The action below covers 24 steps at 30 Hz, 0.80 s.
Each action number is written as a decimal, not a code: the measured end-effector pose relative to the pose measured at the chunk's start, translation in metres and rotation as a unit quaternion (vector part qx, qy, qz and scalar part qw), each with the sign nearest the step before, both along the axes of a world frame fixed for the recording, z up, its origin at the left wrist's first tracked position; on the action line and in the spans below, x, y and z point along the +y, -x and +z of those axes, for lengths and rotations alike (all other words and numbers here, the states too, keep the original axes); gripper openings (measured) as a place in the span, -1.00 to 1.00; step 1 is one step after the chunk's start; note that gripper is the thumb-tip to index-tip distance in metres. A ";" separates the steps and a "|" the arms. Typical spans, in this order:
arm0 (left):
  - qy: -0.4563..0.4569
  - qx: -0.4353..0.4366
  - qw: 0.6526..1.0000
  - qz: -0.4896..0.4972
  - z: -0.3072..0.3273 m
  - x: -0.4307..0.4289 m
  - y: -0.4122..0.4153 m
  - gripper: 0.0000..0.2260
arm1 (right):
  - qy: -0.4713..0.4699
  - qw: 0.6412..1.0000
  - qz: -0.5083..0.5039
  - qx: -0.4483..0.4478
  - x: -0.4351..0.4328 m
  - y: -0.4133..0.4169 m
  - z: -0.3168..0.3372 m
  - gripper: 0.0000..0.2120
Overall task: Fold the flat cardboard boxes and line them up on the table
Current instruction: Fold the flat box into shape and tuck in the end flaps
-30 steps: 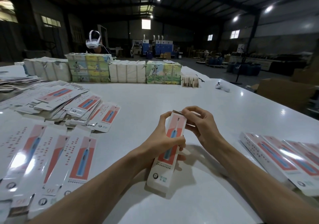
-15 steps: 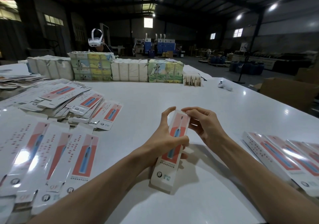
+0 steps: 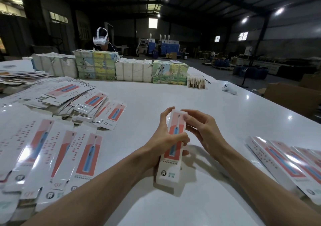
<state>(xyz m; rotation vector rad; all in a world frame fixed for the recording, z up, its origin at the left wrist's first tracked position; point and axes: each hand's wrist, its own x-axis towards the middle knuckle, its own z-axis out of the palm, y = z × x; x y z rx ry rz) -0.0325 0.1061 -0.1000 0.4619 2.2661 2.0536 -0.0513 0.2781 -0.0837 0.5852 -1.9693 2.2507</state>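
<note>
The white table (image 3: pixel 173 93) fills most of the view, and everything below is placed from the folded box (image 3: pixel 171 166) held over its near middle.

Far beyond the folded box, along the table's far side, runs a row of bundled stacks (image 3: pixel 133 71), some plain white and some printed green and yellow. A person in a white headset (image 3: pixel 100 39) sits behind that row.

Left of the folded box lie the flat boxes (image 3: pixel 52 156), side by side and face up. A looser heap (image 3: pixel 73 97) of them lies beyond these, farther left and back.

Right of the folded box, the finished boxes (image 3: pixel 286 165) lie side by side at the table's right edge, well apart from it.

The folded box itself stands tilted, its lower end near or on the table (contact is hard to judge).

The left hand (image 3: pixel 165 138) is clamped round its middle, thumb across the printed front and forefinger stretched up the left edge.

The right hand (image 3: pixel 203 130) holds the top end, one fingertip laid on the front face and the other fingers curled at the right edge.

Beyond and right of the folded box a small white controller (image 3: pixel 229 89) lies on the table.
</note>
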 end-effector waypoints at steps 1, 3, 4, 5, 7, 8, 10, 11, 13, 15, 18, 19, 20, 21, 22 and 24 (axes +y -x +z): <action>0.002 -0.001 1.000 0.003 0.000 0.000 0.000 -0.16 | 0.000 1.000 -0.002 0.003 0.000 0.000 0.000 -0.75; 0.003 -0.005 1.000 0.006 0.000 0.001 -0.001 -0.17 | -0.001 1.000 -0.011 0.013 0.000 -0.001 0.000 -0.72; 0.002 -0.008 1.000 0.005 0.001 0.001 -0.001 -0.18 | -0.003 1.000 -0.016 0.018 0.000 -0.001 0.001 -0.69; 0.001 -0.010 1.000 0.002 0.001 0.000 -0.001 -0.18 | -0.005 1.000 -0.020 0.023 0.000 -0.002 0.001 -0.68; 0.004 -0.013 1.000 -0.003 0.001 0.000 -0.001 -0.18 | -0.011 0.999 -0.027 0.032 0.001 -0.001 0.002 -0.67; 0.003 -0.016 1.000 -0.006 0.001 0.000 -0.002 -0.18 | -0.014 0.999 -0.029 0.035 0.002 -0.001 0.002 -0.67; -0.002 -0.021 1.000 -0.009 0.002 0.000 -0.002 -0.19 | -0.016 0.999 -0.031 0.037 0.002 -0.001 0.002 -0.68; -0.002 -0.022 1.000 -0.007 0.002 0.001 -0.002 -0.20 | -0.015 0.999 -0.029 0.036 0.002 0.000 0.001 -0.68; 0.000 -0.022 1.000 0.000 0.003 0.001 -0.002 -0.20 | -0.013 0.999 -0.026 0.038 -0.001 0.000 0.000 -0.71; -0.003 -0.025 1.000 0.004 0.004 0.000 -0.002 -0.19 | -0.015 0.999 -0.027 0.042 -0.003 0.000 -0.002 -0.74; -0.017 -0.027 0.999 0.000 0.004 0.000 -0.004 -0.19 | -0.024 0.998 -0.031 0.046 -0.004 0.002 -0.006 -0.79; -0.026 -0.026 0.999 -0.003 0.004 0.001 -0.005 -0.18 | -0.025 0.998 -0.033 0.043 -0.003 0.003 -0.007 -0.80; -0.032 -0.024 0.999 -0.004 0.005 0.002 -0.005 -0.15 | -0.024 0.998 -0.036 0.040 -0.003 0.004 -0.008 -0.79; -0.035 -0.021 0.999 -0.003 0.005 0.003 -0.006 -0.14 | -0.023 0.998 -0.038 0.036 -0.003 0.004 -0.008 -0.79; -0.037 -0.020 0.999 -0.003 0.005 0.003 -0.006 -0.14 | -0.024 0.998 -0.038 0.035 -0.003 0.005 -0.009 -0.80; -0.044 -0.025 0.999 -0.008 0.005 0.003 -0.005 -0.18 | -0.028 0.998 -0.035 0.038 -0.003 0.006 -0.009 -0.83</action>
